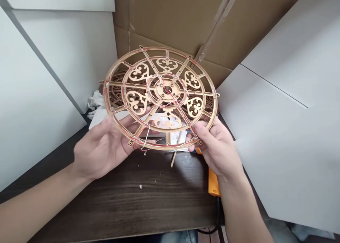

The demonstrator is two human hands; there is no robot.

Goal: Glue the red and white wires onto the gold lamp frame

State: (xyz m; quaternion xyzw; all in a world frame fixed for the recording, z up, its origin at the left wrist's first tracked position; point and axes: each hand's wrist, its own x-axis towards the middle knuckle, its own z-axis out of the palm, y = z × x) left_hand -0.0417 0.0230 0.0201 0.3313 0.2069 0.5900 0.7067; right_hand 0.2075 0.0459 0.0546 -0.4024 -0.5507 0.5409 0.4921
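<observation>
Both my hands hold up a round wooden laser-cut wheel [162,94] with ornate cut-outs, spokes and thin red and white wires running along its rim and hub. My left hand [105,147] grips the lower left rim, fingers curled under it and thumb on top. The lower right rim is pinched in my right hand [216,147]. The wheel is tilted toward me, above a dark wooden table [132,197]. More wooden cut-out parts [117,90] lie behind the wheel, partly hidden.
An orange tool [214,184] lies on the table under my right wrist. A thin wooden stick [175,154] and paper sheets [159,124] lie under the wheel. White boards [287,129] lean at right and left; brown cardboard [180,20] stands behind. Crumpled white cloth [95,103] sits at left.
</observation>
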